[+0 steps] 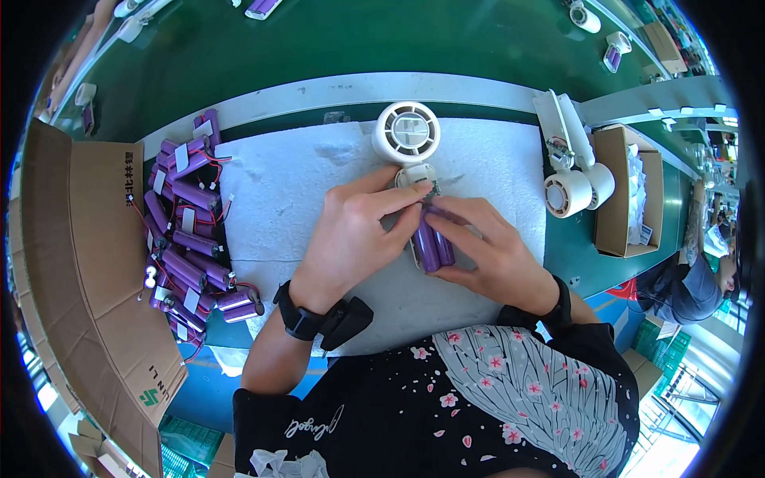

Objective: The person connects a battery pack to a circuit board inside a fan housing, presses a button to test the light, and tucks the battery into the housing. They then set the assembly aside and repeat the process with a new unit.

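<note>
In front of me on a white foam sheet lies a white handheld fan with its round grille at the far end. Its handle is open, and a small circuit board shows near the neck. A purple two-cell battery pack sits at the handle. My left hand pinches at the board and the neck, fingertips closed there. My right hand has its fingers wrapped on the battery pack from the right. What lies between the fingertips is hidden.
Left, a cardboard box holds a heap of purple battery packs with red and black wires. Right of the foam stand two white fans and a small carton. Beyond a metal rail runs a green belt carrying fan parts. A co-worker sits far right.
</note>
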{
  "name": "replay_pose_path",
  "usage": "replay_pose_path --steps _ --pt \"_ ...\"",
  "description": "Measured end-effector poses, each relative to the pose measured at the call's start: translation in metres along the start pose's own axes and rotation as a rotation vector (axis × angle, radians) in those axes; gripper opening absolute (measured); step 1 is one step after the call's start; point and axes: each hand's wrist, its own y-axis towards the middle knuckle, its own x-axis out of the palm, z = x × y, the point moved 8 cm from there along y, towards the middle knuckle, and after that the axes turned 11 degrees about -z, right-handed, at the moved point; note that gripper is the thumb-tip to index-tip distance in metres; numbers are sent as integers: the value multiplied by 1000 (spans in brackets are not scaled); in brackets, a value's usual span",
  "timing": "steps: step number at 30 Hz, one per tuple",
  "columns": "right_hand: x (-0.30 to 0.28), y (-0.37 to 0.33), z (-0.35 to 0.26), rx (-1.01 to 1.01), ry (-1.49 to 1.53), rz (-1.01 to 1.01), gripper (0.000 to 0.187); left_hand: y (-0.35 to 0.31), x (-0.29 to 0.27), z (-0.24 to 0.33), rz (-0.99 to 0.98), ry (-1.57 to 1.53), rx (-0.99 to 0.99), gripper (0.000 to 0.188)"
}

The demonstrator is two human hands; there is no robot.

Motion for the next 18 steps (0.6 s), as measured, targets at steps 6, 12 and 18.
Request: replay_pose_path --steps 6,12,18 --pt "1 -4 0 -44 -103 4 59 0 0 1 35 21 24 25" --pt "3 -5 -1 -61 -148 5 56 1 2 -2 19 -22 0 26" --pt "1 -4 -5 -66 -159 -18 57 -2 2 -3 6 -5 -8 28"
